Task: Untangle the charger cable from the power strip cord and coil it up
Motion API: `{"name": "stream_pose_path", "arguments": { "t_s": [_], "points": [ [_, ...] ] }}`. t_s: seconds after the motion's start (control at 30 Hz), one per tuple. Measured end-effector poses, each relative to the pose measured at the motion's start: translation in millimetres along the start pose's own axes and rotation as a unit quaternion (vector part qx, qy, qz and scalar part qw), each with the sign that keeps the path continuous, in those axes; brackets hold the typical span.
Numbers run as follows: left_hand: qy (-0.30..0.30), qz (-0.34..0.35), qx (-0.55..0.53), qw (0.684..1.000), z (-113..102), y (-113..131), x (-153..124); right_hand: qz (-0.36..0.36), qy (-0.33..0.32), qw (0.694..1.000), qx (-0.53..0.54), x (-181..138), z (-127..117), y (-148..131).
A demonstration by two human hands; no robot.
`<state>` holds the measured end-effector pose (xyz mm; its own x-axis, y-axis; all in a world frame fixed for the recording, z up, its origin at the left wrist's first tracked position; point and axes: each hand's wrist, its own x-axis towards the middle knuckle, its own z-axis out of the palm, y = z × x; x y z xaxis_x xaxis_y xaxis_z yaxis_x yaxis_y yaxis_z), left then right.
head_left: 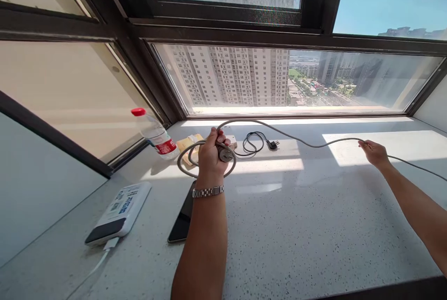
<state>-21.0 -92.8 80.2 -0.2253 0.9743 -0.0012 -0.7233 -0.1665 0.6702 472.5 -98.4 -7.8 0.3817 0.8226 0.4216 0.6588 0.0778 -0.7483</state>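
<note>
My left hand (pixel 210 153), with a metal watch on its wrist, is shut on a coiled loop of grey cable (pixel 300 140) and its plug end, held just above the speckled stone windowsill (pixel 296 216). From the loop the cable runs right in an arc to my right hand (pixel 374 152), which pinches it between the fingers. Past my right hand the cable goes on to the right edge of the view.
A plastic water bottle (pixel 157 134) with a red cap lies at the left. Beside it are a yellowish packet (pixel 186 144), a small black cord with plug (pixel 258 143), a dark phone (pixel 183 218) and a white power bank (pixel 120 209) with a cable. Window glass stands behind.
</note>
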Motion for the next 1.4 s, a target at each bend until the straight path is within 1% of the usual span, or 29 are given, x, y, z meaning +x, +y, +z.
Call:
{"name": "stream_pose_path", "arguments": {
  "t_s": [0.07, 0.1, 0.23, 0.33, 0.4, 0.47, 0.5, 0.53, 0.6, 0.63, 0.7, 0.77, 0.87, 0.93, 1.0, 1.07, 1.1, 1.13, 1.2, 1.27, 1.33, 1.4],
  "points": [
    [-0.064, -0.018, 0.065, 0.996, 4, -12, -2, 0.009, -0.005, 1.0, -0.023, -6, 11, 12],
    [-0.085, -0.014, 0.096, 0.992, 7, -19, -3, 0.012, -0.006, 0.999, -0.032, -10, 19, 17],
    [-0.121, 0.009, 0.198, 0.973, 18, -44, -9, 0.015, -0.023, 0.997, -0.074, -21, 52, 23],
    [-0.158, -0.001, 0.252, 0.955, 19, -52, -13, 0.009, -0.043, 0.995, -0.093, -21, 65, 11],
    [-0.192, -0.006, 0.284, 0.939, 19, -52, -15, -0.005, -0.059, 0.994, -0.091, -23, 72, -12],
    [-0.234, -0.014, 0.314, 0.92, 19, -52, -18, -0.043, -0.083, 0.993, -0.068, -30, 78, -48],
    [-0.257, -0.022, 0.325, 0.91, 19, -52, -19, -0.074, -0.101, 0.991, -0.049, -36, 81, -70],
    [-0.28, -0.035, 0.334, 0.899, 19, -52, -21, -0.131, -0.127, 0.983, -0.009, -43, 84, -92],
    [-0.323, -0.068, 0.339, 0.881, 19, -51, -25, -0.243, -0.182, 0.952, 0.045, -57, 89, -134],
    [-0.341, -0.086, 0.334, 0.874, 18, -50, -27, -0.286, -0.2, 0.935, 0.056, -63, 91, -151],
    [-0.367, -0.115, 0.316, 0.868, 15, -47, -29, -0.33, -0.191, 0.923, 0.055, -70, 93, -174],
    [-0.383, -0.132, 0.294, 0.866, 12, -44, -30, -0.349, -0.161, 0.922, 0.047, -70, 95, -180],
    [-0.414, -0.167, 0.273, 0.852, 11, -47, -33, -0.353, -0.132, 0.923, 0.07, -64, 99, -173],
    [-0.44, -0.211, 0.246, 0.837, 14, -57, -39, -0.337, -0.123, 0.927, 0.109, -60, 101, -167],
    [-0.468, -0.257, 0.203, 0.821, 22, -71, -49, -0.315, -0.117, 0.928, 0.158, -60, 103, -163],
    [-0.505, -0.303, 0.157, 0.793, 30, -87, -61, -0.296, -0.129, 0.922, 0.215, -61, 102, -162],
    [-0.525, -0.323, 0.138, 0.775, 33, -94, -68, -0.288, -0.152, 0.913, 0.246, -63, 101, -162],
    [-0.545, -0.344, 0.121, 0.755, 36, -99, -74, -0.281, -0.193, 0.898, 0.278, -64, 98, -163],
    [-0.58, -0.383, 0.095, 0.713, 40, -104, -85, -0.277, -0.315, 0.848, 0.325, -66, 91, -167],
    [-0.603, -0.421, 0.083, 0.673, 43, -103, -95, -0.288, -0.422, 0.791, 0.336, -69, 83, -173],
    [-0.623, -0.458, 0.082, 0.629, 45, -99, -102, -0.313, -0.473, 0.755, 0.328, -73, 78, -181],
    [-0.647, -0.484, 0.08, 0.583, 48, -96, -108, -0.327, -0.496, 0.733, 0.332, -78, 77, -188]
  ]
}}
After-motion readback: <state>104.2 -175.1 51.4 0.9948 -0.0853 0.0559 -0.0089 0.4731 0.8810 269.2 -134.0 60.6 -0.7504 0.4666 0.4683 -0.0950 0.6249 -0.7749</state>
